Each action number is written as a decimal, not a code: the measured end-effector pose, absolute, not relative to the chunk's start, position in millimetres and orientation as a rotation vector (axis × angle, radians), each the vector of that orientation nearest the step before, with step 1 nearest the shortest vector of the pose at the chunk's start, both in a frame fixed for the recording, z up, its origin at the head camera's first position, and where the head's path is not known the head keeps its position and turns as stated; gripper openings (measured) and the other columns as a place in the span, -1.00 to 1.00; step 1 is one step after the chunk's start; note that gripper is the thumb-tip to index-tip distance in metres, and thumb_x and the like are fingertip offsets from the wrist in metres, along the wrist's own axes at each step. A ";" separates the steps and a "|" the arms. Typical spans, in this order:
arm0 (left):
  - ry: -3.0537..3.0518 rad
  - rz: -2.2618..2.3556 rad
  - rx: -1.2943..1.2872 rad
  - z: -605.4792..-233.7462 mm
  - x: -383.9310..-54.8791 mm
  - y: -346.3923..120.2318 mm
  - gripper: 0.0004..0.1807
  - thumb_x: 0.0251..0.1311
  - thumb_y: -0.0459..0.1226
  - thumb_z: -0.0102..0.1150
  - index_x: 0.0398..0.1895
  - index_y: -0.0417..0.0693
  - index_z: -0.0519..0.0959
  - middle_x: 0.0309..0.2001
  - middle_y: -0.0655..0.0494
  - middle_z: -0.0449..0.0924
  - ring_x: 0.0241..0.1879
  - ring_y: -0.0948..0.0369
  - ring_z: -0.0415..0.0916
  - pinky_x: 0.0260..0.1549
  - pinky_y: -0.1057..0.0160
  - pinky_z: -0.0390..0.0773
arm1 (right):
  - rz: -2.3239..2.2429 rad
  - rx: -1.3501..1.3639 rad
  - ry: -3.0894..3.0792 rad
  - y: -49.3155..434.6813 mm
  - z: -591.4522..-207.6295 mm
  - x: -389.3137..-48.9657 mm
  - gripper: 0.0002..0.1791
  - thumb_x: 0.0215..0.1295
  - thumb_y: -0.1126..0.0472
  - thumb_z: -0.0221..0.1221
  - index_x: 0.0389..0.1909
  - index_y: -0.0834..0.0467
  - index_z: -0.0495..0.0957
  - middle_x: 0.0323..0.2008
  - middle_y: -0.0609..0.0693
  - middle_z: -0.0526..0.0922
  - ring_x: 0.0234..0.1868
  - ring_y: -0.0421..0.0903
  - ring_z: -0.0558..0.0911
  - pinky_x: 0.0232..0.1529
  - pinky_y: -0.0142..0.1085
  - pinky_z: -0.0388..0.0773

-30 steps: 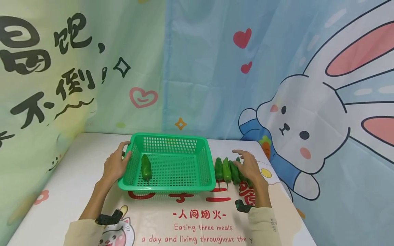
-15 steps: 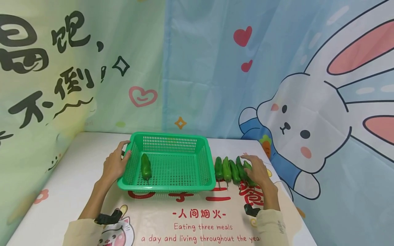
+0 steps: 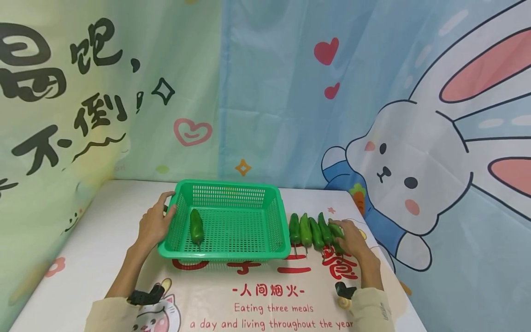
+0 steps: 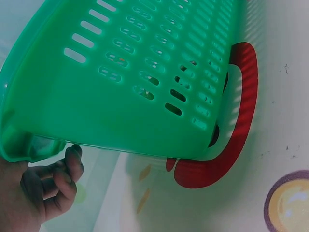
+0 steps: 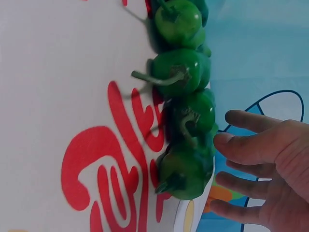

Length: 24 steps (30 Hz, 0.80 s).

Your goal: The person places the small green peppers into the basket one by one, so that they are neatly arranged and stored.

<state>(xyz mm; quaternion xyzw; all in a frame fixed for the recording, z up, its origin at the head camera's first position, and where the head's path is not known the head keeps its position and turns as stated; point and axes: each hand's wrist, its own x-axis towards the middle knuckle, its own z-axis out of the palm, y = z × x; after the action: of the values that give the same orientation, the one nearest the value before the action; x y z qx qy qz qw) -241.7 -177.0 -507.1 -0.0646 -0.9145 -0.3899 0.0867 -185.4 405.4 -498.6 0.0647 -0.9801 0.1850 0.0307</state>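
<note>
A green plastic basket point(image 3: 226, 254) stands on the table with one green chili pepper point(image 3: 197, 227) lying in its left part. My left hand point(image 3: 155, 223) holds the basket's left rim; in the left wrist view its fingers point(image 4: 65, 186) curl beneath that edge. To the right of the basket, several green peppers point(image 3: 306, 230) lie side by side, stems toward me. My right hand point(image 3: 351, 237) is at the right end of this row, thumb and fingers spread about the rightmost pepper point(image 5: 182, 171). In the right wrist view a gap shows between fingertips and pepper.
The table point(image 3: 103, 221) carries a printed cloth with red characters and English words. Behind it hangs a curtain point(image 3: 265, 92) with a rabbit and hearts. The peppers sit close to the basket's right wall.
My right hand has moved right and slightly toward me, from above the pepper row to its right end. The left hand and basket have stayed put.
</note>
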 end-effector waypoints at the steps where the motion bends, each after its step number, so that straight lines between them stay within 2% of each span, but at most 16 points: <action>1: -2.725 -1.163 -0.191 -507.0 -241.5 -177.1 -0.44 0.73 -0.17 -0.03 0.65 -0.15 0.28 0.01 -0.46 0.74 -0.29 -0.12 0.75 -0.51 0.16 0.53 | 0.577 0.209 -3.019 406.2 -499.6 -184.8 -0.42 0.27 0.60 0.34 0.35 0.42 0.57 0.29 0.50 0.60 0.39 0.55 0.49 0.40 0.43 0.42; 9: -2.724 -1.166 -0.188 -506.8 -241.2 -177.1 -0.45 0.73 -0.18 -0.02 0.65 -0.14 0.29 0.02 -0.46 0.74 -0.27 -0.14 0.75 -0.52 0.15 0.53 | 0.582 0.168 -3.054 413.0 -511.4 -185.4 -0.41 0.32 0.60 0.29 0.39 0.40 0.55 0.34 0.50 0.55 0.43 0.54 0.46 0.45 0.42 0.38; 24: -2.717 -1.168 -0.192 -507.4 -242.0 -177.0 -0.45 0.72 -0.19 -0.02 0.64 -0.14 0.29 0.02 -0.46 0.74 -0.31 -0.12 0.74 -0.54 0.15 0.52 | 0.655 0.078 -3.138 411.7 -510.0 -185.3 -0.41 0.35 0.53 0.26 0.43 0.38 0.52 0.42 0.53 0.49 0.48 0.58 0.41 0.46 0.46 0.34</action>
<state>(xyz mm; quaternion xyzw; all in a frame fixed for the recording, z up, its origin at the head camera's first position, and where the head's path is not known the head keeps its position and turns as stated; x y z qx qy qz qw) -242.0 -177.0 -507.4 -0.0644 -0.9131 -0.3926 0.0888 -185.3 411.7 -510.0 0.0244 -0.9781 0.2042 -0.0324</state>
